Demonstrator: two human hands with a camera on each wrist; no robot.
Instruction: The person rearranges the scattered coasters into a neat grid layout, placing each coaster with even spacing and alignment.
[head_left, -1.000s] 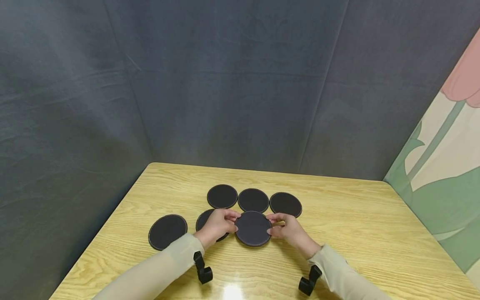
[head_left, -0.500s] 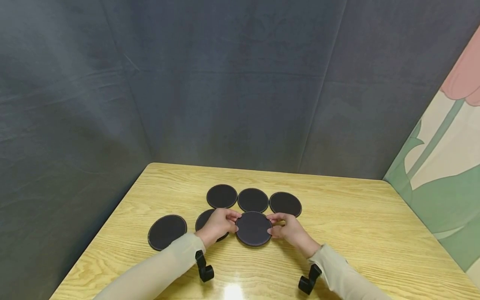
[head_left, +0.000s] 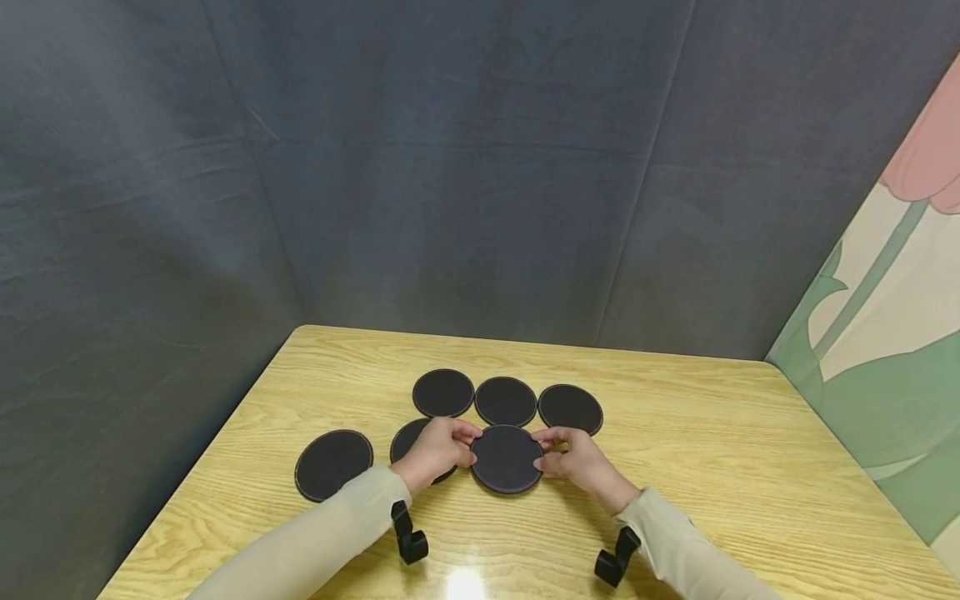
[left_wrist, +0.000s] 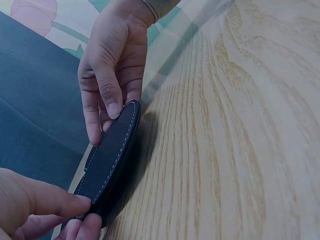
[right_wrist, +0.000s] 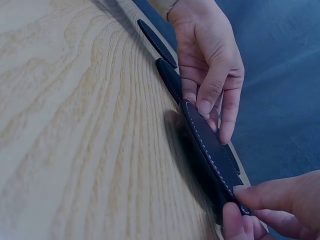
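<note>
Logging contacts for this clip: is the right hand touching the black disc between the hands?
Touching. The right wrist view shows the right hand pinching the black disc at its edge.

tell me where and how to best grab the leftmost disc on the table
Probably the left rim of the leftmost disc, coming in low from the left: it is thin and lies flat on the table, so only its edge offers a pinch, and nothing covers that side. In the head view the left sleeve overlaps its near right edge, and another disc lies farther right.
</note>
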